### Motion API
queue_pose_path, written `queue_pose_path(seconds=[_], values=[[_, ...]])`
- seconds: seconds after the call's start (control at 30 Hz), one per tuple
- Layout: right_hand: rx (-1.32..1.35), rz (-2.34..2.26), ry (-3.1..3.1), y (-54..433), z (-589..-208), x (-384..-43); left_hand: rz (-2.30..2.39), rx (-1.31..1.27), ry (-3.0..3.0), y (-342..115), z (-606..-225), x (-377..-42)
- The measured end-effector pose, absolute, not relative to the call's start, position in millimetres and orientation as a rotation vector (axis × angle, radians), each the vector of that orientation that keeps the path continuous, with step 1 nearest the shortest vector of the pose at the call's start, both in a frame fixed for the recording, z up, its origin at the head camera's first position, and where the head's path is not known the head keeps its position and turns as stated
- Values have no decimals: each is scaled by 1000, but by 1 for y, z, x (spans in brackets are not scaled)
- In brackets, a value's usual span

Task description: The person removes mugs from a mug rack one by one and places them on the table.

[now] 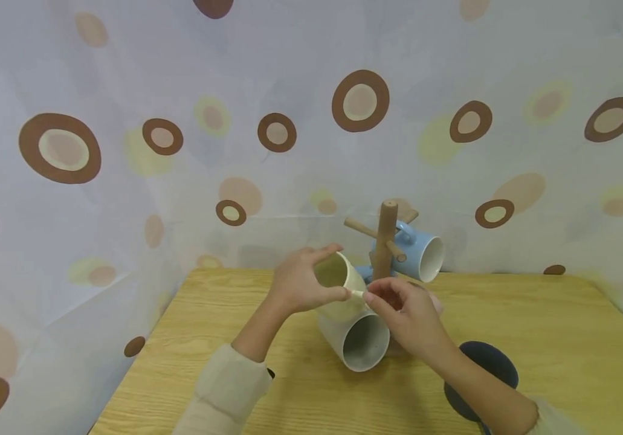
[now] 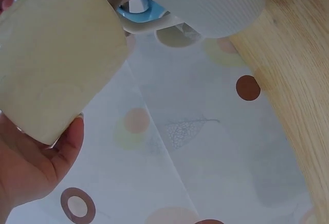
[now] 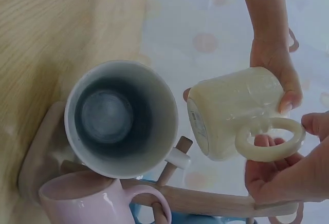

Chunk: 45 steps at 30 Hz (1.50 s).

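Head view, left hand [image 1: 306, 281]: there it is, fingers clamped round the rim end of the cream mug [image 3: 226, 106], thumb on the near side.
Right hand [image 1: 409, 311]: and here, thumb and fingers pinch that mug's handle [image 3: 267, 153].
Cream mug: tilted, held between both hands, just left of the mug tree [image 1: 386, 241].
White mug [image 1: 362, 344]: at the tree's near side, mouth facing outward!
Pink mug [image 3: 90, 201]: at the tree too, close beside the white one.
Blue mug [image 1: 419, 254]: hangs right of the tree's post.
Dark mug [image 1: 490, 353]: right of the tree and nearer the camera, forearm crossing over it.
Table [image 1: 224, 314]: wood-grained, beneath the tree.
Backdrop [image 1: 311, 163]: ring-patterned, behind the tree.
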State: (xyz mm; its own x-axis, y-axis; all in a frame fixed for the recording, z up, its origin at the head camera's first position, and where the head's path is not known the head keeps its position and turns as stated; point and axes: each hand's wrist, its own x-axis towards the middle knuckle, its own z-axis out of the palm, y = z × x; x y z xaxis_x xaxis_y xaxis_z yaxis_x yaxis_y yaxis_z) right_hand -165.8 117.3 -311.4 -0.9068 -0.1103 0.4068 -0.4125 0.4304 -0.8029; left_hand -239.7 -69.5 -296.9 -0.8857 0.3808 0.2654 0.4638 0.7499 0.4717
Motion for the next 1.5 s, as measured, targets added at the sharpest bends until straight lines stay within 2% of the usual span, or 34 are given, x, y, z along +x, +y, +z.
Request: queue_pose_path(seconds=[0.6,1.1,1.3,1.5], values=[[543,1906,-2595,130,-318,-167,-518,-907,-2867,-63,-285,-246],[436,2375,-2386,125,-331,-138,-518,-1063,-2825,-56,-276,-229],[345,2454,-2311,133,-340,-128,-732,-1107,-2805,-53,-281,-231],[264,2433,-2331,143,-347,-120,-1300,-887,-2577,-54,-294,-249]])
